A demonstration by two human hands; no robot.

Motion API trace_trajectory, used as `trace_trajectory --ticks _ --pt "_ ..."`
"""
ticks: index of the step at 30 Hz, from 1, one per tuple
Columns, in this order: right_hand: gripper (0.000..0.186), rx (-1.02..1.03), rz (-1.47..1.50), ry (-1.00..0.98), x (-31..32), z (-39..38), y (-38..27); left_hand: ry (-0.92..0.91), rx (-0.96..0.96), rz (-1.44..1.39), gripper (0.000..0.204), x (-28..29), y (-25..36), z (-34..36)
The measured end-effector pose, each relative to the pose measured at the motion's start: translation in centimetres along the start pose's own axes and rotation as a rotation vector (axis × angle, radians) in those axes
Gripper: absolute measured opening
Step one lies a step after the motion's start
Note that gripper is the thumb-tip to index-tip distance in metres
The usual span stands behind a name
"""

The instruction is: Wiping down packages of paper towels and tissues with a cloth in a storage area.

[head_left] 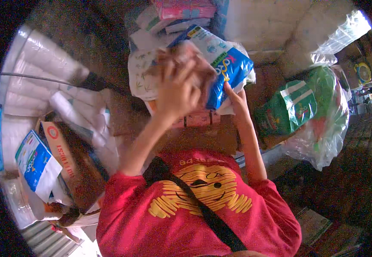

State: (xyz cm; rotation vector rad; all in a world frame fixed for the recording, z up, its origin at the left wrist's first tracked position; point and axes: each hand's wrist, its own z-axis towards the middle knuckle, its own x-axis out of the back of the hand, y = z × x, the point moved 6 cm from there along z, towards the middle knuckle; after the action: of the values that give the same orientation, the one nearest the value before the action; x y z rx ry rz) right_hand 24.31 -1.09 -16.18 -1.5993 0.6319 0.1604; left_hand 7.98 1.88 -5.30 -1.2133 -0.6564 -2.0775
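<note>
My left hand (177,90), smeared by motion, is over a blurred pinkish-brown item (203,68) at the top centre; whether it grips that item I cannot tell. My right hand (233,92) holds a blue-and-white printed plastic package (237,64) by its lower edge. This package is tilted and partly hidden behind the blurred item. A white package with a green leaf pattern (141,79) lies to the left, beside my left hand. Small pink packs (194,120) show below my hands.
Pink packs (184,8) are stacked behind. Green packages (289,109) in clear plastic sit right. A cardboard box (66,167), another blue-and-white package (36,158) and white wrapped bundles (23,98) fill the left. Part of another person's arm (70,233) shows at lower left.
</note>
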Motion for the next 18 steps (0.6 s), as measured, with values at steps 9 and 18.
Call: trace_trajectory --ticks 9,18 --pt "0.037 -0.089 -0.081 -0.022 -1.1 -0.3 -1.7 0.125 -0.120 -0.028 0.051 -1.2 -1.2 0.6" --pt "0.042 -0.028 -0.062 -0.035 0.9 1.0 0.4 0.253 0.109 0.080 0.045 -1.1 -1.6 0.6"
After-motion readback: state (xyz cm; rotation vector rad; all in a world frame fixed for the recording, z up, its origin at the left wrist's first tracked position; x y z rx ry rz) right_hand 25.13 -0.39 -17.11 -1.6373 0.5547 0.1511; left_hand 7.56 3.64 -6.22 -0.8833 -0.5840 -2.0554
